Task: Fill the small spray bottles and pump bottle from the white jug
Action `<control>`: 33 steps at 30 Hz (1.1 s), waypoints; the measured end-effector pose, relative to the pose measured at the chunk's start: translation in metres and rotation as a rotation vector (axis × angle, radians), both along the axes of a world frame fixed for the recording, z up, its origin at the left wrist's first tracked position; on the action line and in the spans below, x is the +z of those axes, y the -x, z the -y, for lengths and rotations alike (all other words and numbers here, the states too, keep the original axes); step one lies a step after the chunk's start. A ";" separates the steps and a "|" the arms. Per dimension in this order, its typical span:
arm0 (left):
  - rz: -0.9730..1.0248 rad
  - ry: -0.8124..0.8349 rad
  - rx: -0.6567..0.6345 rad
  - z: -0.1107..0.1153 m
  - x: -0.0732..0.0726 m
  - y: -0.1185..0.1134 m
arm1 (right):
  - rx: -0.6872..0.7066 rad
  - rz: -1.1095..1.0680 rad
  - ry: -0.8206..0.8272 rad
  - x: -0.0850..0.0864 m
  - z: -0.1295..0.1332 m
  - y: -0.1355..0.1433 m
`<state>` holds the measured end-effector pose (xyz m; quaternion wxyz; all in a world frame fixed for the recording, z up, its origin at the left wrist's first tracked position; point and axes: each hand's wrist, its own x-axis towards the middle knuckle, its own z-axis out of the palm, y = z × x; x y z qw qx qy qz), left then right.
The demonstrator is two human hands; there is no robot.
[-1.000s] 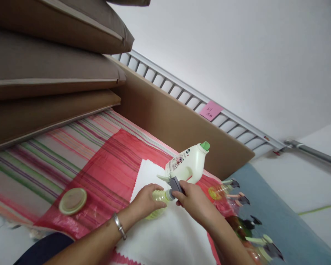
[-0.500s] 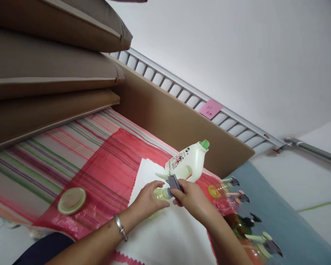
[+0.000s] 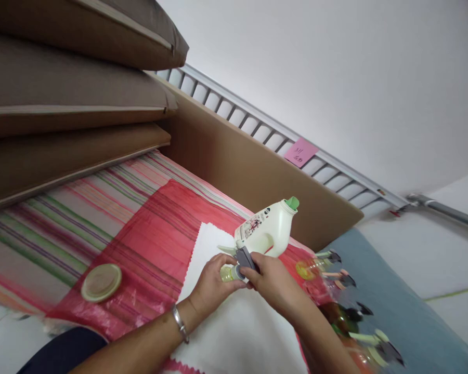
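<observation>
Head cam: bottle (image 3: 226, 274) btwn curled L fingers (image 3: 220, 259), R fingers (image 3: 250, 273) pinching its gray spray head (image 3: 243, 255).

Striped cover (image 3: 68, 213), red sheet (image 3: 148, 234) atop, white cloth (image 3: 245, 332), pale disc (image 3: 101, 282)

A small clear bottle (image 3: 228, 274), tinted yellow-green, is over the white cloth (image 3: 242, 332), nearer its far edge than its near one and not far in from its zigzag-cut far-left corner. Its neck points to the right of the view; the body below is mostly hidden (so whether the base touches the cloth cannot be told). At the neck is a grey collar (image 3: 239, 272), with a dispenser head (image 3: 243, 256) right by it: a blocky grey body, and a slim, pale spout (image 3: 226, 250) reaching out toward the cloth's far-left corner.
</observation>
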<state>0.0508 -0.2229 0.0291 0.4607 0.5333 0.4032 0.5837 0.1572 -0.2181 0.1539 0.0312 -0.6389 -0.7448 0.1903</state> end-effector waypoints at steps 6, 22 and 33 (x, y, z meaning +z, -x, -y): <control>-0.037 -0.105 -0.078 -0.005 -0.006 0.006 | 0.007 0.034 0.032 0.000 -0.003 -0.004; -0.016 -0.162 -0.193 -0.005 0.001 0.012 | 0.071 0.085 0.001 0.006 0.000 0.002; 0.019 -0.097 -0.194 -0.008 -0.002 0.010 | 0.069 0.077 -0.019 0.006 0.000 0.002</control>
